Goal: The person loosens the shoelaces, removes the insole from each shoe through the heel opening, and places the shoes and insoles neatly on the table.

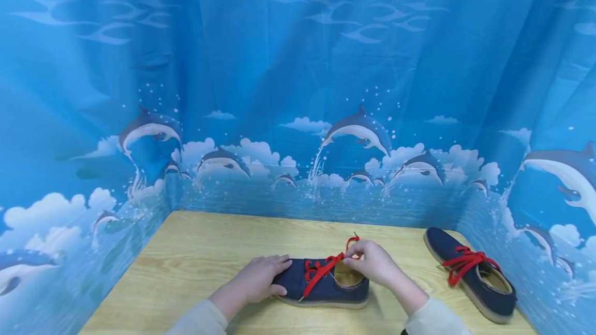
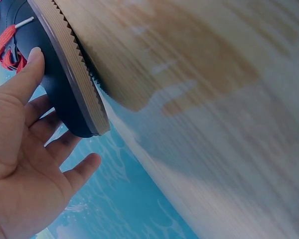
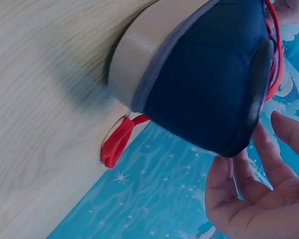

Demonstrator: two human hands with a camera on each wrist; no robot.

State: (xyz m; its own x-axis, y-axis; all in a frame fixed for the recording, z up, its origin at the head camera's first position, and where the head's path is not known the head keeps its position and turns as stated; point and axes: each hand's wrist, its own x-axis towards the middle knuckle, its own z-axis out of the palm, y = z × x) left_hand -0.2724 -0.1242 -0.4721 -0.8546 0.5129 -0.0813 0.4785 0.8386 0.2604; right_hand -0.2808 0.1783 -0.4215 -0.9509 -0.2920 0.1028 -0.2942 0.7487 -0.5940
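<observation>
A navy shoe (image 1: pixel 326 286) with a tan sole lies on the table, toe to the left. My left hand (image 1: pixel 261 278) holds its toe, thumb on the near side and fingers across the top; the left wrist view shows the thumb against the navy upper (image 2: pixel 57 84). The red shoelace (image 1: pixel 321 271) crosses the shoe's front, one tipped end hanging down the near side. Over the shoe's opening, my right hand (image 1: pixel 372 262) pinches the lace, a loop rising above the fingers. In the right wrist view, the heel (image 3: pixel 204 84) partly hides the right fingers.
A second navy shoe (image 1: pixel 479 278), its red lace tied in a bow, lies at the right side of the wooden table (image 1: pixel 209 237). A blue curtain (image 1: pixel 261 92) printed with dolphins surrounds the table at the back and sides.
</observation>
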